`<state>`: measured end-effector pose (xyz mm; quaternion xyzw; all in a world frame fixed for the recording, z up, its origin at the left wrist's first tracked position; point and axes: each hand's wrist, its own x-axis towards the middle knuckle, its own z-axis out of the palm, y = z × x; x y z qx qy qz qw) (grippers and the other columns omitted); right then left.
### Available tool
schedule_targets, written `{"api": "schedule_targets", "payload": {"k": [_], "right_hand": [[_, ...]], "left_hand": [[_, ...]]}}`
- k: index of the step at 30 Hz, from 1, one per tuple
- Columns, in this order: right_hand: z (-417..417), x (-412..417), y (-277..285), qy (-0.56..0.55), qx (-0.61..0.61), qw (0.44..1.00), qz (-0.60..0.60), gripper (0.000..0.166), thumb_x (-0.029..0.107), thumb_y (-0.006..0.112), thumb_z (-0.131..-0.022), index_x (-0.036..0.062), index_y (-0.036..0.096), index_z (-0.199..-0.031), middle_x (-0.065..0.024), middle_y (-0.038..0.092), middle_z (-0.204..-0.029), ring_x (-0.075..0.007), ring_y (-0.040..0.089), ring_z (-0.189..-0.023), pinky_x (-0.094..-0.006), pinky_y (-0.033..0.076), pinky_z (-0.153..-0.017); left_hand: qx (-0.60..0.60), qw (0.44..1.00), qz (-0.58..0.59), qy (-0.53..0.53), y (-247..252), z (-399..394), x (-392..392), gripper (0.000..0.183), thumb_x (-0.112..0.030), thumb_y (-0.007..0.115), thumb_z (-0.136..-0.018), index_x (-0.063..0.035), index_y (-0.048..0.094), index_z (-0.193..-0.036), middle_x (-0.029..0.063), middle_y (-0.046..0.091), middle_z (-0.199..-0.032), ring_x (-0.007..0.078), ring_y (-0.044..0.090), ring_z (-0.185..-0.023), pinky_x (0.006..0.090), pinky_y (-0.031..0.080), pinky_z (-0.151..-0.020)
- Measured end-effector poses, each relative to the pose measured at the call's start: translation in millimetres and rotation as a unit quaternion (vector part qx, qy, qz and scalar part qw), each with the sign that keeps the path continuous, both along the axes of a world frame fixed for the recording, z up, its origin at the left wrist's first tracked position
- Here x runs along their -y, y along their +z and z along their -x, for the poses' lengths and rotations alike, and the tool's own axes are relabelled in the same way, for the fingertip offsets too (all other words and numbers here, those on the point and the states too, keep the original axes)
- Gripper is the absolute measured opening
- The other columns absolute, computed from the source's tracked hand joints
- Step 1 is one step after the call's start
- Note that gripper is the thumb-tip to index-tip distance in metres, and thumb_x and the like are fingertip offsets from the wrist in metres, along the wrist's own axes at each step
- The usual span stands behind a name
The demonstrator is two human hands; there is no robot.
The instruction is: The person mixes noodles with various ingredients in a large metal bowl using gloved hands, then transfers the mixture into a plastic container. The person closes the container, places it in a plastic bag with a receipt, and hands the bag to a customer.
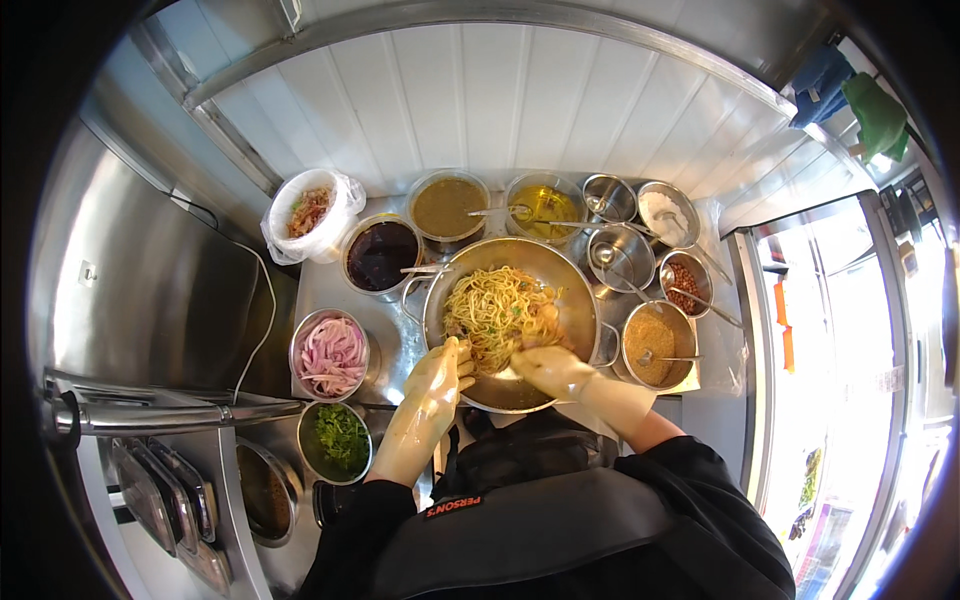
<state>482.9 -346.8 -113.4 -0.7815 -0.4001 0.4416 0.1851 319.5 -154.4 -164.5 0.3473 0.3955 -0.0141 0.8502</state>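
Note:
Dressed noodles (491, 307) lie heaped in a wide two-handled stainless steel bowl (577, 289) before me, with bits of green and reddish brown among them. Both my hands wear translucent, shiny plastic gloves. My left hand (439, 373) is over the bowl's near left rim, fingers apart and slightly bent beside the noodles, with nothing seen in it. At the near right side of the heap, my right hand (551, 369) reaches in with its palm turned down. Its fingertips are blurred against the noodles, so whether they grip any cannot be seen.
Sliced red onion (332, 356) and chopped green herbs (341, 439) fill containers at left. Behind the bowl stand dark sauce (382, 255), brownish liquid (448, 206) and yellow oil (546, 210). Steel pots with spoons, one of peanuts (682, 285), another of tan crumbs (651, 341), line the right.

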Motion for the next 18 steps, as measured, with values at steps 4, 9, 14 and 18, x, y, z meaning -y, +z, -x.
{"api": "schedule_targets", "payload": {"k": [4, 9, 14, 18], "right_hand": [[-10, -3, 38, -0.030, 0.107, 0.991, -0.078, 0.046, 0.041, 0.040, -0.096, 0.0019, 0.063, -0.102, -0.0220, 0.063, -0.103, -0.0390, 0.059, -0.099, -0.0436, 0.045, -0.091], [28, -37, 74, 0.071, 0.020, 0.955, -0.288, 0.038, 0.033, 0.042, -0.096, 0.0033, 0.060, -0.111, -0.0203, 0.062, -0.108, -0.0371, 0.058, -0.102, -0.0441, 0.045, -0.091], [-41, -42, 46, -0.032, 0.263, 0.956, -0.129, 0.066, 0.051, 0.056, -0.086, 0.0110, 0.043, -0.137, -0.0226, 0.045, -0.133, -0.0411, 0.044, -0.123, -0.0486, 0.041, -0.098], [-77, -94, -6, -0.153, -0.030, 0.988, -0.022, 0.105, 0.056, 0.064, -0.081, 0.0016, 0.005, -0.149, -0.0286, 0.037, -0.142, -0.0419, 0.046, -0.123, -0.0480, 0.037, -0.103]], "left_hand": [[0.041, 0.998, 0.032, -0.021, 33, -4, 6, 0.061, -0.050, 0.037, -0.098, -0.0022, 0.044, -0.134, 0.0156, 0.057, -0.124, 0.0296, 0.056, -0.110, 0.0440, 0.042, -0.094], [0.159, 0.976, 0.120, 0.084, 25, -24, 46, 0.056, -0.046, 0.029, -0.101, 0.0001, 0.053, -0.123, 0.0163, 0.059, -0.119, 0.0269, 0.057, -0.110, 0.0429, 0.046, -0.094], [-0.096, 0.967, -0.142, 0.189, 122, -9, 64, 0.051, -0.039, 0.045, -0.099, 0.0055, 0.050, -0.124, 0.0149, 0.064, -0.102, 0.0247, 0.064, -0.079, 0.0363, 0.054, -0.075], [-0.342, 0.858, -0.336, 0.182, 118, 13, 90, 0.078, -0.046, 0.060, -0.086, 0.0122, 0.038, -0.133, 0.0138, 0.066, -0.091, 0.0248, 0.064, -0.084, 0.0364, 0.050, -0.079]]}}
